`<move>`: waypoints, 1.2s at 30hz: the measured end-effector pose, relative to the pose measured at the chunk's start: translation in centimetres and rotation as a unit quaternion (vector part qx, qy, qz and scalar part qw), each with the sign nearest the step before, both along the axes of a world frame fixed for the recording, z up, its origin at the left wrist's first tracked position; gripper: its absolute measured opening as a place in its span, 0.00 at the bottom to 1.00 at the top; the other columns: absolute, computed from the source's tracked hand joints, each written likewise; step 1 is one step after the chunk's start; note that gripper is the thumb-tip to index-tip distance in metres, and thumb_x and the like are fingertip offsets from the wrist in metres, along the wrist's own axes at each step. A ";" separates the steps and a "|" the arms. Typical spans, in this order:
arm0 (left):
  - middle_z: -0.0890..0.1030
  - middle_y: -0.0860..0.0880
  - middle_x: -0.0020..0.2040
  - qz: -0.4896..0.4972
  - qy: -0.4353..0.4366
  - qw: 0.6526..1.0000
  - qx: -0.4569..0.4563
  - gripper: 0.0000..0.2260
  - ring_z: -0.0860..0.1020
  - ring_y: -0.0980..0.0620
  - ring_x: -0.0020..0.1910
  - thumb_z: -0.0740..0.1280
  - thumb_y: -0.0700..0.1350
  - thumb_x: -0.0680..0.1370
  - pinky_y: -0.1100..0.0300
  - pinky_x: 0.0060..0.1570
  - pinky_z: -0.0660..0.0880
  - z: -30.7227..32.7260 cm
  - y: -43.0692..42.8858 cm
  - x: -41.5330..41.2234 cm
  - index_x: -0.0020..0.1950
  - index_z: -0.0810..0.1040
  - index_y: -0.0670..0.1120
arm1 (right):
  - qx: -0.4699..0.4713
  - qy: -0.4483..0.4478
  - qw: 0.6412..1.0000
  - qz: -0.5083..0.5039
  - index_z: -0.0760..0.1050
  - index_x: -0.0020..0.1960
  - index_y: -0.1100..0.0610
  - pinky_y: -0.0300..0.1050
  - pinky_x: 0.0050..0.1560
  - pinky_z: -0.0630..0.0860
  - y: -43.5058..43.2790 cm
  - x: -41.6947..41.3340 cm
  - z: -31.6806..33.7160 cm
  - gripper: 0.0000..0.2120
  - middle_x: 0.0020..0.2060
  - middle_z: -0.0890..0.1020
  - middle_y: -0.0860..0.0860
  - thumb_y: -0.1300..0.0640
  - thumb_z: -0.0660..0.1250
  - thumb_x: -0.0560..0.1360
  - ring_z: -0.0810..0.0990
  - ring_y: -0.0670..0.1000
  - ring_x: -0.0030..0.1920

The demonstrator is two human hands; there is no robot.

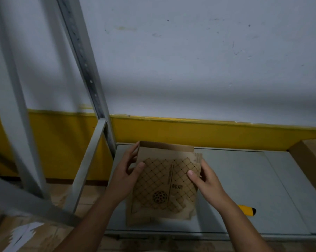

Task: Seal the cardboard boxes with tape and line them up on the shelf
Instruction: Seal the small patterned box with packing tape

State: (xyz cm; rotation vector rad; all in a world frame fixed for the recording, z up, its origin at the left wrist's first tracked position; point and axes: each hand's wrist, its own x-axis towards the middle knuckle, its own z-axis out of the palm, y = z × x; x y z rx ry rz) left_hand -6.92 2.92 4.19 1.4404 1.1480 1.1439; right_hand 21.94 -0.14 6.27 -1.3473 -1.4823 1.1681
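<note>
A cardboard box [164, 180] printed with a diamond grid is being held in the lower centre of the frame, over the grey shelf [244, 179]. Whether it is resting on the shelf or being kept just above it cannot be told. It is being grasped from both sides. The left hand [124, 177] is being curled round the box's left edge, with its thumb [139, 168] being laid on the printed face. The right hand [206, 179] is being wrapped round the right edge, with its thumb [191, 174] also being pressed on that face. A second carton [309, 160] is being shown at the right edge of the frame, well apart from the held one. A yellow and black tool [248, 210] is being partly hidden behind the right forearm, lower right. A grey slotted upright [84, 60] is being seen running through the upper left.
</note>
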 end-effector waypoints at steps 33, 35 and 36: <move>0.67 0.58 0.79 -0.092 0.139 0.983 0.078 0.31 0.65 0.57 0.79 0.72 0.44 0.82 0.58 0.75 0.70 -4.0 -2.3 -1.6 0.81 0.64 0.59 | 0.149 -0.203 0.968 0.016 0.83 0.55 0.40 0.31 0.61 0.70 -1.3 -2.2 -3.6 0.16 0.49 0.82 0.36 0.59 0.77 0.74 0.74 0.39 0.60; 0.65 0.59 0.80 -0.098 0.142 0.982 0.077 0.31 0.64 0.57 0.80 0.72 0.46 0.82 0.57 0.75 0.70 -4.3 -2.6 -2.0 0.81 0.63 0.60 | 0.133 -0.186 0.973 0.019 0.83 0.55 0.38 0.34 0.61 0.72 -1.5 -2.4 -3.6 0.16 0.48 0.82 0.35 0.59 0.76 0.75 0.76 0.40 0.60; 0.65 0.59 0.81 -0.100 0.134 0.983 0.075 0.30 0.64 0.57 0.80 0.72 0.48 0.82 0.58 0.75 0.70 -4.5 -2.8 -2.1 0.81 0.63 0.61 | 0.125 -0.182 0.975 0.018 0.83 0.55 0.38 0.36 0.61 0.73 -1.6 -2.5 -3.6 0.16 0.48 0.83 0.35 0.58 0.76 0.76 0.76 0.40 0.60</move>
